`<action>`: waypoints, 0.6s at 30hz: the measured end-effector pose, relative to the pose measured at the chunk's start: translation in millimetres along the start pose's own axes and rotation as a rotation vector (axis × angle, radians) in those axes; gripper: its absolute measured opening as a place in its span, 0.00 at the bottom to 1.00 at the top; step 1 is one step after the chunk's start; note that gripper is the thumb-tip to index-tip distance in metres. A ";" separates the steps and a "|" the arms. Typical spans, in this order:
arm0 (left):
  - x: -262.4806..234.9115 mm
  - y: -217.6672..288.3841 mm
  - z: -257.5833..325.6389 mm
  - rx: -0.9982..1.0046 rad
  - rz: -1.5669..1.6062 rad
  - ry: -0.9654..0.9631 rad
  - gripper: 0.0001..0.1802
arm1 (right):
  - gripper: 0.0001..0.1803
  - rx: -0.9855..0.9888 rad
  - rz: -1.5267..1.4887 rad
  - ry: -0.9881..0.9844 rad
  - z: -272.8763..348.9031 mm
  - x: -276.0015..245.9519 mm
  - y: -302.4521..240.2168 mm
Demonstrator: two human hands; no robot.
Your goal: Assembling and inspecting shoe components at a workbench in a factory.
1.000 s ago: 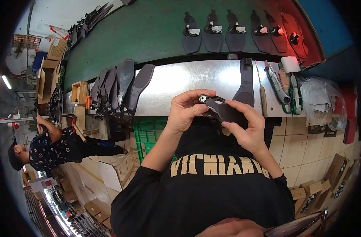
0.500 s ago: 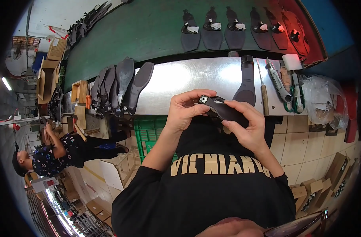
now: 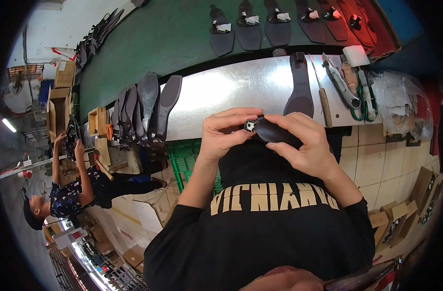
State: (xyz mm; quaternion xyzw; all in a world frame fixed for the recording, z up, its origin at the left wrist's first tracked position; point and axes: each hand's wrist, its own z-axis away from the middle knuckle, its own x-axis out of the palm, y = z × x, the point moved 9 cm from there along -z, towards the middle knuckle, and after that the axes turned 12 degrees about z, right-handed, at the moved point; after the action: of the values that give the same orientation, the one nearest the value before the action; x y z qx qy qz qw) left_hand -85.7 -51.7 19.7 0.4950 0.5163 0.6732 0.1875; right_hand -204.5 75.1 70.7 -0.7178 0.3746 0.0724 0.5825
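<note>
In front of my chest both hands hold one black sandal (image 3: 278,133). My left hand (image 3: 215,138) pinches its narrow end, where a small block with a pale face (image 3: 250,126) shows between thumb and fingers. My right hand (image 3: 309,140) is closed round the wider, smooth dark part, thumb below and fingers above. The far underside is hidden by the fingers. Just beyond my right hand, a dark sole with a square heel (image 3: 299,87) lies on the metal bench (image 3: 221,82).
Several dark soles (image 3: 146,97) stand bunched at the bench's left. At the right lie an awl (image 3: 324,102), a utility knife (image 3: 342,86), green-handled scissors (image 3: 366,104) and a plastic bag (image 3: 401,97). Sandals (image 3: 224,41) line the green top (image 3: 158,34). A co-worker (image 3: 68,186) stands left.
The sandal has been turned, showing more of its smooth dark face. My right hand has shifted slightly around it. The view has tilted, and the co-worker's arms have risen to a dark object.
</note>
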 end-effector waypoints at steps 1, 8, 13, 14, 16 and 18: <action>-1.4 2.0 0.8 0.021 -0.064 -0.017 0.18 | 0.27 0.003 0.023 -0.054 -0.1 3.0 0.5; -11.4 0.0 6.2 0.109 -0.123 0.002 0.20 | 0.28 0.078 0.113 -0.097 3.7 5.4 1.0; -9.5 -2.5 5.4 0.092 -0.057 -0.036 0.21 | 0.25 0.015 0.012 -0.006 6.0 1.7 3.8; -8.0 -4.3 6.0 0.067 -0.025 -0.069 0.21 | 0.25 0.018 0.010 -0.005 6.5 2.8 4.7; -4.7 -3.4 5.8 0.049 -0.030 -0.080 0.21 | 0.23 -0.003 0.016 0.031 7.0 2.6 2.9; -3.7 -4.0 6.2 0.030 -0.035 -0.091 0.21 | 0.22 -0.007 0.030 0.043 7.0 4.2 2.6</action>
State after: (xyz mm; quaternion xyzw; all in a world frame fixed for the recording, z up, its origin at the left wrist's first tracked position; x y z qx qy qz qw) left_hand -79.8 -49.8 14.3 0.5187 0.5261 0.6387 0.2151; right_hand -200.9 79.4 64.2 -0.7155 0.3974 0.0669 0.5707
